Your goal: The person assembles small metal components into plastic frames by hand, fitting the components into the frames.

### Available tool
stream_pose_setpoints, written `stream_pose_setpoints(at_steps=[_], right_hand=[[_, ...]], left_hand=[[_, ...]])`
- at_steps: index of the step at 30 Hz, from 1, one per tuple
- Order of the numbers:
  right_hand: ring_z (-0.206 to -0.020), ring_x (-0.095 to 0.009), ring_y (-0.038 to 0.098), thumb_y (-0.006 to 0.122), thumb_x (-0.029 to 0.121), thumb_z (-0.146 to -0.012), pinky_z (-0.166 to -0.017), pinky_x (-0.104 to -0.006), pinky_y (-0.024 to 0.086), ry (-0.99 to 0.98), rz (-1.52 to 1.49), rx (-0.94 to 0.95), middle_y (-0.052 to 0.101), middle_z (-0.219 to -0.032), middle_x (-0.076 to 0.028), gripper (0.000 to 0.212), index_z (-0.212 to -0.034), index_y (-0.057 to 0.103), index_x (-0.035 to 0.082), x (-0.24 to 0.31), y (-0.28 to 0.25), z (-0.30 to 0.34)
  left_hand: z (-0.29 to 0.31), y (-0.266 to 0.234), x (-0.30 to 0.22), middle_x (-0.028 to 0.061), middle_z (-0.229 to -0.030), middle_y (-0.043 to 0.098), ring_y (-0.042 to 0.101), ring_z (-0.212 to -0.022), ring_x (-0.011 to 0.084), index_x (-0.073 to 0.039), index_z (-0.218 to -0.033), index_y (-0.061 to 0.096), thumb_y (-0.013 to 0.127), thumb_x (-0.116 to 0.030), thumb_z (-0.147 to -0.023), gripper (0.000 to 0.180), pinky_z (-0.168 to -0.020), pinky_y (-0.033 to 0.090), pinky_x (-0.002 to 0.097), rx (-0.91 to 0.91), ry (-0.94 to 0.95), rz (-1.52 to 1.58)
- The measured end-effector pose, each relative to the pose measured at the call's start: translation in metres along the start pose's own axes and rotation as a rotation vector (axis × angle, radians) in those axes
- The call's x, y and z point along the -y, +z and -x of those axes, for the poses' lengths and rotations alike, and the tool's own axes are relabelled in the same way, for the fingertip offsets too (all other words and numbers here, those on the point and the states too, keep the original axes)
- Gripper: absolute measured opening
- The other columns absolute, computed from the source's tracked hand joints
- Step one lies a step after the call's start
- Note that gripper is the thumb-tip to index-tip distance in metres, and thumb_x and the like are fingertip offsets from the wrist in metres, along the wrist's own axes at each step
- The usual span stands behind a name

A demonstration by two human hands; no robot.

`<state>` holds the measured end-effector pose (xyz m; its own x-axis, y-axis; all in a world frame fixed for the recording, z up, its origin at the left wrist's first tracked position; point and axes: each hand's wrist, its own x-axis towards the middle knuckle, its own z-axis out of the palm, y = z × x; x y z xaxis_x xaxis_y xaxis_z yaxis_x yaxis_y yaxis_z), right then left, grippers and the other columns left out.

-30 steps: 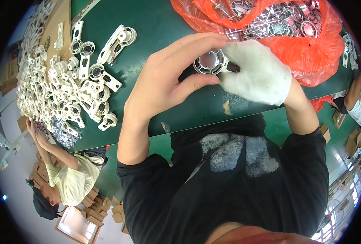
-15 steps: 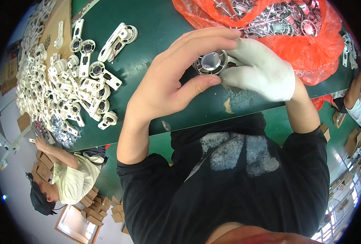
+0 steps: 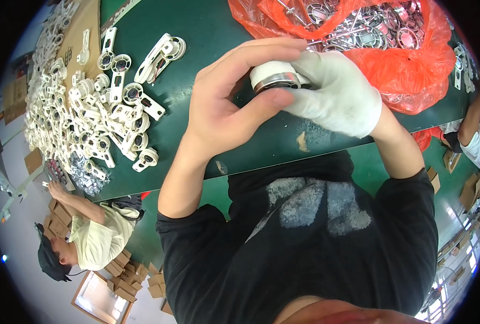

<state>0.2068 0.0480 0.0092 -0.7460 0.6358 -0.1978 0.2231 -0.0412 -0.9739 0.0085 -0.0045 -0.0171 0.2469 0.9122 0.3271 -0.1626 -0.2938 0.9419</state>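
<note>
Over the near half of the green table, both my hands are around a round white plastic part with a shiny chrome ring (image 3: 273,74). The part is tilted so its white side and ring edge show. My bare left hand (image 3: 218,97) is curled about it, thumb against the ring's near edge and fingers arching over the far side. From the right, my right hand (image 3: 342,89) in a white glove closes on the part. Its grip hides the rest of what it holds. Left of my hands lies a white arm-shaped part with round ends (image 3: 161,56).
A large heap of similar white parts (image 3: 88,116) covers the table's left side, beside brown cardboard (image 3: 83,32). At the back right, a red plastic bag (image 3: 407,78) holds chrome rings and rods (image 3: 369,29). A co-worker (image 3: 102,235) is at the left table edge; another person's arm shows far right.
The held part has tipped from showing its round chrome face to showing its white side and ring edge. My right hand has turned and shifted slightly left and down.
</note>
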Motion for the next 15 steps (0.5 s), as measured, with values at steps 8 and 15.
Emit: stream_pose_setpoints(at_steps=[8,15], right_hand=[[-0.071,-0.025,0.073,0.077,0.032,-0.09,-0.062,-0.0353,0.058,-0.445,0.718,-0.283,0.073,-0.079,-0.004,0.022,-0.104,0.073,0.016,-0.009,0.004,0.001],[-0.072,-0.028,0.073,0.072,0.042,-0.093,-0.062,-0.0395,0.056,-0.184,0.592,-0.255,0.07,-0.074,-0.009,0.034,-0.104,0.071,0.01,-0.007,0.003,-0.003]], left_hand=[[-0.003,0.005,0.003,0.0184,-0.121,0.073,0.072,-0.109,0.0247,0.004,-0.112,0.073,0.078,0.004,-0.081,0.031,-0.092,0.057,0.0345,-0.097,0.12,-0.068],[-0.028,-0.03,-0.027,-0.0036,-0.089,0.062,0.053,-0.077,0.0056,-0.013,-0.107,0.081,0.086,-0.009,-0.079,0.029,-0.064,0.042,0.0216,0.042,-0.223,-0.409]])
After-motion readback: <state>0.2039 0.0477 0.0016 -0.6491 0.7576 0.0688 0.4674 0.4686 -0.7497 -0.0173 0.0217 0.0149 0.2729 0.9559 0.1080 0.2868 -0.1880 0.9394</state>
